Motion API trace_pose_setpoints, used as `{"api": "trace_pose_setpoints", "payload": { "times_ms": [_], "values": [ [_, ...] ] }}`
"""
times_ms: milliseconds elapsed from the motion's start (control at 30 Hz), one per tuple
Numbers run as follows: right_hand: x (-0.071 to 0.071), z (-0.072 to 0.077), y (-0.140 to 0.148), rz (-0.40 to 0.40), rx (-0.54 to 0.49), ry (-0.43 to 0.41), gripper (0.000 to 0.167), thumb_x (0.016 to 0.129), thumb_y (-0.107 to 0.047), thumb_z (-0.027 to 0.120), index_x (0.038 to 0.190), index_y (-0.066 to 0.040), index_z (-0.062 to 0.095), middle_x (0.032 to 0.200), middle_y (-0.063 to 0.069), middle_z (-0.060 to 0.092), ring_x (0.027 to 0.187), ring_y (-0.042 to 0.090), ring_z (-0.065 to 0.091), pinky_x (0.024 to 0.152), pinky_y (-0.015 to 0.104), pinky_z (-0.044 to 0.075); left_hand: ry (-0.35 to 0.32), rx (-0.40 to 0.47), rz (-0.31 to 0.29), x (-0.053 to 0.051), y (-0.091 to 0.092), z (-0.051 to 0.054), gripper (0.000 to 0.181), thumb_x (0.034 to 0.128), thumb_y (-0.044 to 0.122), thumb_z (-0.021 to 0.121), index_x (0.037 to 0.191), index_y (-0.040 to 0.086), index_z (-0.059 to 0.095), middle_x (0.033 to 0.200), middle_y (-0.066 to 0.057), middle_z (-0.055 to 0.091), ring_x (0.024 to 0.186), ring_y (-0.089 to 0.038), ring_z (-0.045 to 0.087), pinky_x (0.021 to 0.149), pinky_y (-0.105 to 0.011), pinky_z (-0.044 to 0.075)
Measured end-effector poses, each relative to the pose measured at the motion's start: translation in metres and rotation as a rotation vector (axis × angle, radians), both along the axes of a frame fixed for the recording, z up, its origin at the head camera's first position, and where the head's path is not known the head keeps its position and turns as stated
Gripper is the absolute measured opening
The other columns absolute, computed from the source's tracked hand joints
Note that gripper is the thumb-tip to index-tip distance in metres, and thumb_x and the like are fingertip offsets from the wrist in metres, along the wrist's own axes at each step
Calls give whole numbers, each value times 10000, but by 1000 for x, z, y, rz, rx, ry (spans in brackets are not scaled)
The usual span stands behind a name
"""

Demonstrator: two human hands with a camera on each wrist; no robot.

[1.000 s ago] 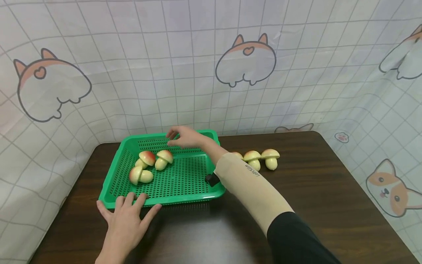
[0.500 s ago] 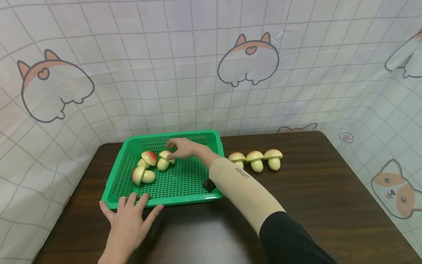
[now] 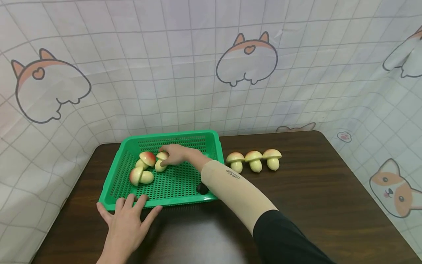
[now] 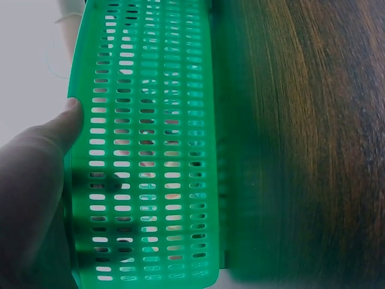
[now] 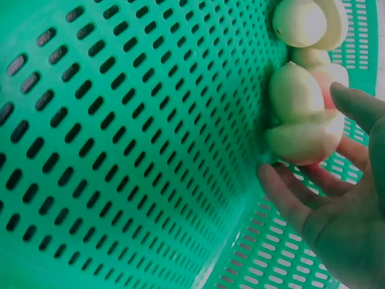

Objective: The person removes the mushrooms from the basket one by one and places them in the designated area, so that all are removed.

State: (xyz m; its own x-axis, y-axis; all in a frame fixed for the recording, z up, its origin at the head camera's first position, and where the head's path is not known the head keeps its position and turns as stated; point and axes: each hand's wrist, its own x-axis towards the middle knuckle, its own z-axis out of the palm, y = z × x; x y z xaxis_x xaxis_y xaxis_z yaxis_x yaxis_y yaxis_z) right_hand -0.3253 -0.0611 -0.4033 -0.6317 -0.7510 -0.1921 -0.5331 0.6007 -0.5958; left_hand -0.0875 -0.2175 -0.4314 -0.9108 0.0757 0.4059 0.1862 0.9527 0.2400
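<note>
A green plastic basket (image 3: pixel 184 200) holds three toy mushrooms with reddish caps at its left end. My right hand (image 3: pixel 176 154) reaches into it. The thumb and fingers are curled around the rightmost mushroom (image 3: pixel 160 167), which rests on the basket floor. In the right wrist view, this mushroom (image 5: pixel 304 135) lies between thumb and fingers. Just left of it are a second mushroom (image 3: pixel 147 158) and a third mushroom (image 3: pixel 141 176). My left hand (image 3: pixel 126 222) rests on the basket's near left rim with spread fingers. Its thumb (image 4: pixel 66 120) touches the rim in the left wrist view.
Outside the basket to the right, three more toy mushrooms (image 3: pixel 255 161) stand in a row on the dark wooden table (image 3: pixel 313 205). A white checked cloth (image 3: pixel 158 73) with cartoon corgis hangs behind the table. A black wrist device (image 3: pixel 202 188) sits under the right forearm.
My right hand has moved left and down from above the back of the basket to the rightmost mushroom, now between its fingers. The left hand stays on the rim.
</note>
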Motion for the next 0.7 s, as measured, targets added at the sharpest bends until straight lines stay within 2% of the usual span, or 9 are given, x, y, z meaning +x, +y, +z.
{"api": "trace_pose_setpoints", "payload": {
  "times_ms": [167, 333, 467, 567, 700],
  "values": [
    [3, -3, -3, 0, 24, -22, 556, 1030, -284, 639, 1517, -74, 471, 1284, 52, 599, 971, 151, 574, 783, 257, 476, -6, -3, -3, 0, 0, 0, 493, 955, 562, 665, 1081, 86, 686, 931, -94, 548, 878, -386, 492, 978, -865, -116],
    [4, -5, -3, 30, 45, -26, 536, 1034, -287, 630, 1502, -66, 490, 1255, 33, 595, 945, 138, 559, 766, 252, 473, -5, -7, 1, 0, 0, -1, 490, 951, 565, 667, 1079, 91, 682, 937, -96, 546, 889, -392, 489, 979, -867, -103],
    [3, -6, -3, 33, 19, -87, 519, 1038, -241, 617, 1507, -63, 483, 1242, 43, 582, 889, 155, 586, 762, 303, 535, 2, -5, 3, 1, -1, -1, 482, 949, 564, 669, 1069, 98, 677, 924, -86, 535, 885, -386, 485, 982, -865, -100],
    [2, -6, -2, 29, -5, -163, 508, 1042, -186, 604, 1518, -69, 470, 1278, 67, 561, 892, 177, 607, 773, 357, 579, 4, -5, 5, 1, -1, -1, 480, 948, 564, 671, 1064, 99, 678, 919, -85, 534, 881, -385, 485, 983, -865, -100],
    [1, -7, -2, 19, -25, -219, 476, 1045, -144, 580, 1508, -86, 488, 1408, 90, 512, 1000, 171, 602, 793, 371, 593, -1, -5, 8, 0, -1, -1, 491, 948, 566, 669, 1074, 92, 685, 938, -102, 550, 891, -393, 491, 980, -868, -99]
  ]
}}
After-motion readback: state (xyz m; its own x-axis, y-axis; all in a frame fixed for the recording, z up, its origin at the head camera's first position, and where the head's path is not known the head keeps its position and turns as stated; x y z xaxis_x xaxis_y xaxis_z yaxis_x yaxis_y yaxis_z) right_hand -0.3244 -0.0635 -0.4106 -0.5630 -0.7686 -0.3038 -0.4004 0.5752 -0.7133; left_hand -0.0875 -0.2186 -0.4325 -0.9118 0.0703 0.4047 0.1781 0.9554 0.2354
